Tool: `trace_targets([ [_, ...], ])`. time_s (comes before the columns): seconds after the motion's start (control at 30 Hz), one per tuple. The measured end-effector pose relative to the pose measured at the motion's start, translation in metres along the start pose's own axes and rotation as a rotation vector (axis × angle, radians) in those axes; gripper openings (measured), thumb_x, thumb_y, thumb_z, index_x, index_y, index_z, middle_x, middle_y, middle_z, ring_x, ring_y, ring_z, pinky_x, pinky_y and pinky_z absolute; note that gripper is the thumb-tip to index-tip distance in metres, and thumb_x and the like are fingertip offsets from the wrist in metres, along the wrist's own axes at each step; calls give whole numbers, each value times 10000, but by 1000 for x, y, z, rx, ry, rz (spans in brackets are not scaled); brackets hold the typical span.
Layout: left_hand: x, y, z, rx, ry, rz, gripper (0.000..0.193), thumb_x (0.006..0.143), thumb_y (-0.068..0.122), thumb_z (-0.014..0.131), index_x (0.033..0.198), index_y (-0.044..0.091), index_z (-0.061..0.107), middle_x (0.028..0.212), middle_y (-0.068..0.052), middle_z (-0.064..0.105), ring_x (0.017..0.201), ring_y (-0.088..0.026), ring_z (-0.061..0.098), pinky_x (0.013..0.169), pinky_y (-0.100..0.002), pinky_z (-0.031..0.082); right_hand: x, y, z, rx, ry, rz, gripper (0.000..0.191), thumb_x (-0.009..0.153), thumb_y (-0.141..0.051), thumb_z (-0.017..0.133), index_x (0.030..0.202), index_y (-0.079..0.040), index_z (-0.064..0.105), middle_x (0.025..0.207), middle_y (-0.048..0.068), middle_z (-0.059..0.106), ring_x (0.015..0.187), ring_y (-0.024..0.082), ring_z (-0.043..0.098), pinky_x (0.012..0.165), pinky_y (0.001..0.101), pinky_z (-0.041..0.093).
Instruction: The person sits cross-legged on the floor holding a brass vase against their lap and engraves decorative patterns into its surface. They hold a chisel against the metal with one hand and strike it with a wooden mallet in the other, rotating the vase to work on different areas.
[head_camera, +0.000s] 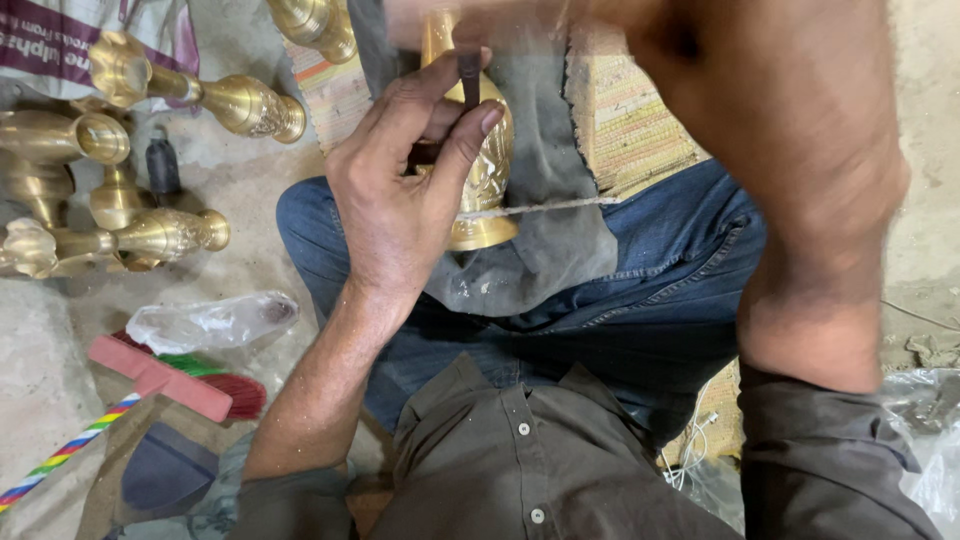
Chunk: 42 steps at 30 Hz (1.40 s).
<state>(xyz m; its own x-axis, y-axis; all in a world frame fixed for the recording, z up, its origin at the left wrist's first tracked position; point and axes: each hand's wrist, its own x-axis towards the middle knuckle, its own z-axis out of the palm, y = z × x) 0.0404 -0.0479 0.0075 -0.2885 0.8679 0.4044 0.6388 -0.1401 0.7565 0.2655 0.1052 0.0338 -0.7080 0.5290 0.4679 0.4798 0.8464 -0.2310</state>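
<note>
Left hand (400, 190) pinched a dark punch (469, 72) against the brass vase (487, 170) beneath it; I could not tell my right hand's grip.

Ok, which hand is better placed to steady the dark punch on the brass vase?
Probably left: the left hand pinches the punch against the vase; the right hand is out of view.

A floor-level metalwork workshop: finished brass vases (150, 90) lie clustered on the bare concrete floor (240, 180), a brush (175, 378) just below them.
</note>
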Motion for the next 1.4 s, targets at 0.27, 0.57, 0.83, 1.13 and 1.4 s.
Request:
trace_targets([
  [0.27, 3, 3, -2, 18, -2, 12, 329, 1068, 104, 812, 1348, 37, 652, 1024, -47, 789, 878, -95, 799, 748, -220, 680, 3, 2, 3, -45, -31, 3, 110, 1019, -95, 690, 942, -22, 661, 752, 82, 597, 647, 233, 587, 672, 344, 467],
  [0.57, 0, 6, -2, 26, 18, -8, 331, 1050, 72, 827, 1329, 16, 658, 1030, -67, 789, 885, -103, 802, 763, -223, 675, 0, 1, 1, 73, -44, 33, 116, 1018, -87, 709, 954, -14, 646, 782, 92, 612, 678, 253, 604, 664, 358, 470],
  [0.83, -8, 5, 1, -11, 58, 0, 312, 1058, 48, 828, 1311, 15, 648, 1052, -79, 786, 927, -112, 803, 793, -227, 694, -3, -4, -12, -246, 19, -140, 124, 976, -102, 749, 1065, -44, 685, 850, 69, 648, 728, 242, 626, 693, 345, 479],
  [1.13, -13, 9, 4, -61, 130, -31, 289, 1032, 23, 833, 1263, -7, 661, 974, -77, 789, 832, -102, 770, 734, -231, 650, 2, -29, -20, 2, -51, 105, 106, 1001, -118, 697, 1027, -38, 633, 825, 73, 606, 721, 219, 607, 676, 354, 435],
  [1.4, -20, 11, 7, -8, 179, -47, 234, 1034, 31, 856, 1147, -6, 655, 885, -56, 770, 756, -74, 728, 695, -207, 602, -11, -25, -21, 28, -31, 123, 119, 988, -95, 708, 1052, -31, 632, 848, 89, 607, 754, 232, 607, 690, 362, 443],
])
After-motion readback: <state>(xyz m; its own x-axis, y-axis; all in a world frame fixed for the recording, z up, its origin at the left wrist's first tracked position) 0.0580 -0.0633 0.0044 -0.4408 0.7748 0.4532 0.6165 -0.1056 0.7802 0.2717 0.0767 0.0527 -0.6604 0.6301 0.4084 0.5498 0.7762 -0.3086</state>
